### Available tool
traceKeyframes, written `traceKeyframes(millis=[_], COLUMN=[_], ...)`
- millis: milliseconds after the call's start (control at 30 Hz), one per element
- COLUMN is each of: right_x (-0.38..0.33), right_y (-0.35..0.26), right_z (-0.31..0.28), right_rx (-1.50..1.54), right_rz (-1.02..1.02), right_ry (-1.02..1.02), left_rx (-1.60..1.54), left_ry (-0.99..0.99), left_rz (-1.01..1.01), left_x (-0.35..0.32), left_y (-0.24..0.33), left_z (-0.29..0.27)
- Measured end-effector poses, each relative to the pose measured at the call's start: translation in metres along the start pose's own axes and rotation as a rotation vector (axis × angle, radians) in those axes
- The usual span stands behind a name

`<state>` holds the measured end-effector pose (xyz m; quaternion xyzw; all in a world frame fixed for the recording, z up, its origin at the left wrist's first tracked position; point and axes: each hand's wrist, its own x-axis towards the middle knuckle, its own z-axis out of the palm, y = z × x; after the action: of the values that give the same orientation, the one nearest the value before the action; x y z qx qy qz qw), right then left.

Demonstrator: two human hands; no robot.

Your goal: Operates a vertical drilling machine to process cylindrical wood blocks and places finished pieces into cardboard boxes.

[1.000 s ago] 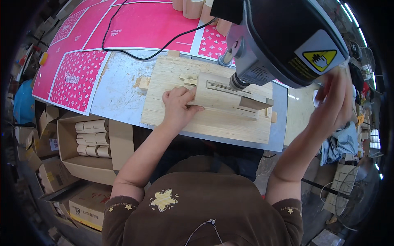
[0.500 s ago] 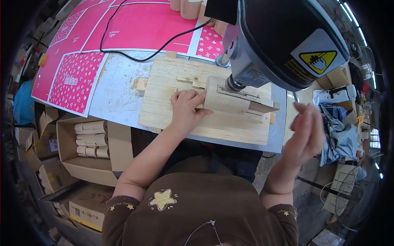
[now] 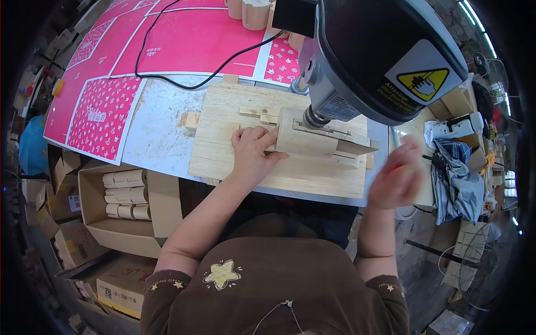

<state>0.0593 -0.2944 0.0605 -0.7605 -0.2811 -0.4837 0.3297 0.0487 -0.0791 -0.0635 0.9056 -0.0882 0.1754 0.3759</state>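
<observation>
A pale wooden cylinder (image 3: 304,137) lies on its side on a wooden jig board (image 3: 218,151). The chuck of a drill press (image 3: 385,56) comes down onto the slotted strip along its top. My left hand (image 3: 251,153) grips the cylinder's left end, the thumb along its near side and the index finger against the end, while the other fingers are bent toward the board. To the right of the board, beside the drill press head, my right hand (image 3: 397,176) is raised. Motion smears its fingers, so whether it holds anything cannot be made out.
Pink printed sheets (image 3: 195,39) cover the table's far left, crossed by a black cable (image 3: 209,84). More wooden cylinders (image 3: 255,14) stand at the back. A cardboard box (image 3: 120,231) with wooden pieces sits at lower left. Grey cloth (image 3: 460,178) hangs at right.
My right hand has moved down and slightly left, and its fingers are more blurred. My left hand keeps its hold on the wooden cylinder. The whole view has shifted a little.
</observation>
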Motion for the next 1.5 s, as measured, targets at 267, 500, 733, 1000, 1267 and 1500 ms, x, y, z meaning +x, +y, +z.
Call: traceKeyframes(millis=[267, 500, 733, 1000, 1267, 1500], right_x=[0.122, 0.015, -0.043, -0.051, -0.051, -0.053], right_y=[0.04, 0.037, 0.032, 0.022, 0.002, -0.001], right_z=[0.005, -0.004, -0.006, -0.025, -0.006, -0.001], right_rx=[-0.34, -0.089, -0.048, 0.081, 0.103, 0.084], right_rz=[-0.098, 0.393, 0.361, 0.494, 0.416, 0.403], right_ry=[-0.123, -0.599, -0.81, -0.847, -0.829, -0.824], left_rx=[-0.177, -0.155, -0.168, -0.616, -0.658, -0.735], left_ry=[-0.134, -0.058, -0.136, 0.072, 0.046, -0.211], left_rz=[-0.068, 0.092, 0.067, -0.352, -0.843, -0.746], left_x=[0.015, 0.016, 0.001, -0.038, -0.034, -0.025], left_y=[0.012, -0.003, -0.028, -0.053, -0.01, 0.012], left_z=[-0.013, -0.013, -0.078, -0.176, -0.124, -0.077])
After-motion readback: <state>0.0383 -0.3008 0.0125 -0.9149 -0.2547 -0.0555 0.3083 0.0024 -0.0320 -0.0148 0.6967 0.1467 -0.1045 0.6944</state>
